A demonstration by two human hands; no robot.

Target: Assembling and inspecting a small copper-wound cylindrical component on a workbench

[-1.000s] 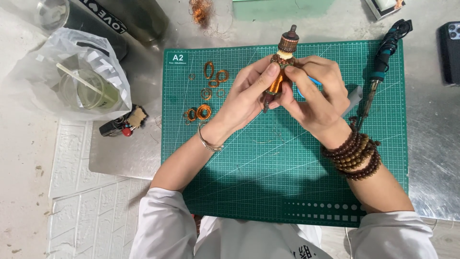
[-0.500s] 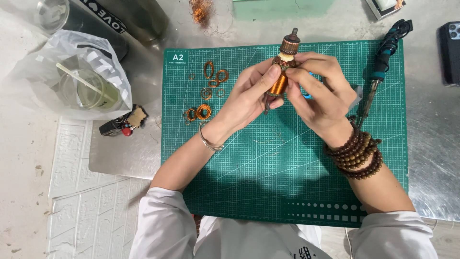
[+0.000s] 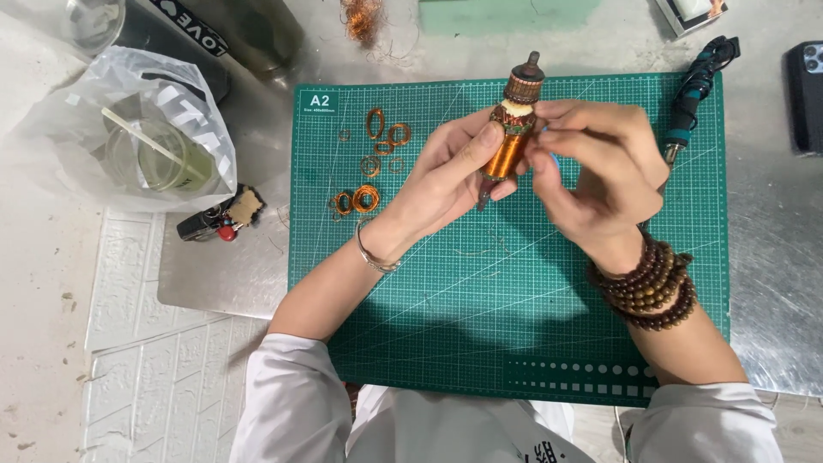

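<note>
I hold a small motor armature [image 3: 513,129] with copper windings upright above a green cutting mat [image 3: 429,326]. My left hand [image 3: 446,176] grips its copper body from the left, thumb on the windings. My right hand [image 3: 596,167] pinches it from the right; a bit of blue shows behind the fingers. Brown bead bracelets wrap my right wrist and a thin bangle my left. Several loose copper wire coils [image 3: 369,163] lie on the mat to the left of my hands.
A soldering iron [image 3: 696,86] lies at the mat's top right, a dark phone [image 3: 806,86] beyond it. A plastic bag with a cup [image 3: 141,137] sits at left, a small lighter [image 3: 219,219] beside it. A tangle of copper wire [image 3: 364,17] lies at the back.
My right hand's fingers have shifted slightly along the armature; the armature stays upright in nearly the same place.
</note>
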